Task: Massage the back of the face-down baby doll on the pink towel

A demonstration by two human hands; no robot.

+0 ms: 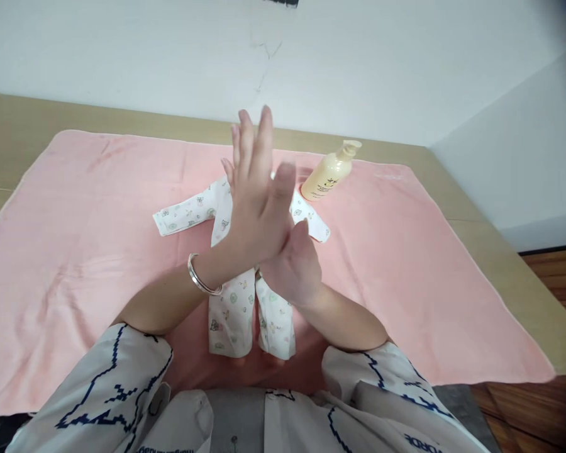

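Note:
My left hand (255, 189) is raised above the table with its fingers stretched out, a silver bangle (200, 277) on its wrist. My right hand (292, 267) presses flat against its palm from below, fingers extended too. Neither hand holds anything. Beneath them a white printed baby suit (231, 308) lies spread on a pink towel (75, 239), sleeves out to both sides and legs toward me; my hands hide its middle.
A cream pump bottle (327, 176) lies tilted on the pink towel just beyond the suit's right sleeve. The towel covers a wooden table (514, 277) set against a white wall. Wooden floor shows at the right edge.

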